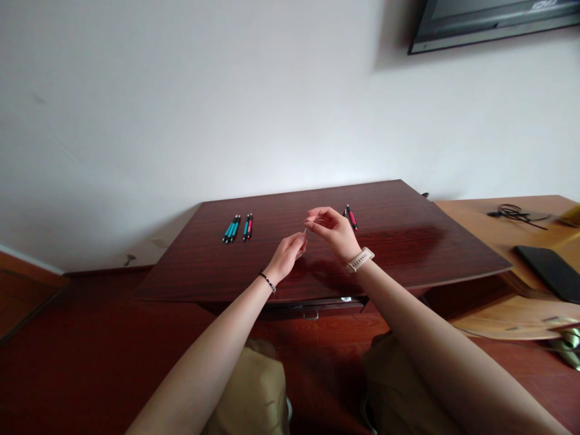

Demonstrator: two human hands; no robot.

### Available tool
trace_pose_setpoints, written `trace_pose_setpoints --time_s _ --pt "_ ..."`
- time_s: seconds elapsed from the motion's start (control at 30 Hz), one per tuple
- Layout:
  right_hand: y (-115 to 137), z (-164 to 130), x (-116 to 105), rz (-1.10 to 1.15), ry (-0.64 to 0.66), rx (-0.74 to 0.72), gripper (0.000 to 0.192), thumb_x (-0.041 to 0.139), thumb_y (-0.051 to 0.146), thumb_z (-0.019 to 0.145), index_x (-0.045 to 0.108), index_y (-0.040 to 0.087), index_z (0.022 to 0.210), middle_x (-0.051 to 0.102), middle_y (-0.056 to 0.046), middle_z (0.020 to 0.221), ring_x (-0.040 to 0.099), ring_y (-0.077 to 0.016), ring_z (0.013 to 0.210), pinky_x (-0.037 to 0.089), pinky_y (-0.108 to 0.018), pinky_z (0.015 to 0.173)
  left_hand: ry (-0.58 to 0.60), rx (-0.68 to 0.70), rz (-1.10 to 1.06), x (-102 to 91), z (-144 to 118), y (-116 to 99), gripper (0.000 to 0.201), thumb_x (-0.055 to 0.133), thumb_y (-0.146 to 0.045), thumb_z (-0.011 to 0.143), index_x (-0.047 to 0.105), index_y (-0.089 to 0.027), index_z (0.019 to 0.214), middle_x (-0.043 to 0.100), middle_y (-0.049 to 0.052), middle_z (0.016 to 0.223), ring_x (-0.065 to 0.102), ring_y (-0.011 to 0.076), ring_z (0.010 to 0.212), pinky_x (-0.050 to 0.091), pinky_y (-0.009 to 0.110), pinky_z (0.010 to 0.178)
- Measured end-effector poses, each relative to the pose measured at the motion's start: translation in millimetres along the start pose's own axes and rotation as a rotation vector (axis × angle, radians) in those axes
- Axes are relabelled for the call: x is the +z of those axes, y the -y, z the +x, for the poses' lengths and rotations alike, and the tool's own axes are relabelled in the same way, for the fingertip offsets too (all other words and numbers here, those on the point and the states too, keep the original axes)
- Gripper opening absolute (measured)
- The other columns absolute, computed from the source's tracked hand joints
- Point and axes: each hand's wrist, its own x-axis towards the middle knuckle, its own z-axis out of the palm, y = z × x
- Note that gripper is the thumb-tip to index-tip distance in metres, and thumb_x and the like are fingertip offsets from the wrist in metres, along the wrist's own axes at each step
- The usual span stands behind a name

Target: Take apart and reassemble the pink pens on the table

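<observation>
Above the middle of the dark wooden table [290, 208], my left hand [286, 255] is closed around a thin pale rod [305, 230], whose upper end sticks out past the fingers. My right hand [333, 232] pinches at that end with thumb and fingertips. The rod's lower part is hidden in the left hand, so its exact kind cannot be made out. Left of my hands lie several teal-and-black pens [231, 229] side by side. Close to them are another teal pen [245, 228] and a pink-and-black pen [250, 226]. Beyond my right wrist lies a pink pen [351, 218], with a dark piece partly hidden beside it.
A drawer handle [310, 314] shows under the table's front edge. To the right stands a lighter wooden desk [471, 220] bearing a coiled black cable [514, 212] and a flat black device [550, 272]. A screen [493, 24] hangs on the white wall [226, 103].
</observation>
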Motion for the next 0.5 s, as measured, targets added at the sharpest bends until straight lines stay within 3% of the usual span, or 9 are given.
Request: trace_pose_setpoints --time_s 0.23,0.5 --pt "-0.8 -3.8 5.1 -0.051 0.07 -0.02 0.04 0.088 0.05 0.082 0.072 0.024 0.108 0.074 -0.004 0.098 0.07 -0.0194 0.093 0.06 -0.035 0.088 0.036 0.02 -0.042 -0.7 -1.1 -3.5 0.046 0.066 -0.059 0.097 0.048 -0.02 0.081 0.038 -0.005 0.067 0.03 0.0093 0.057 0.021 0.027 0.054" --pt "-3.8 -3.8 2.0 -0.086 0.078 -0.027 0.039 0.086 0.049 0.084 0.072 0.023 0.11 0.074 -0.004 0.098 0.07 -0.0187 0.09 0.059 -0.033 0.085 0.021 0.024 0.078 -4.9 1.0 3.7 0.032 0.07 -0.046 0.094 0.054 -0.019 0.087 0.04 -0.005 0.069 0.032 0.0102 0.06 0.025 0.026 0.057"
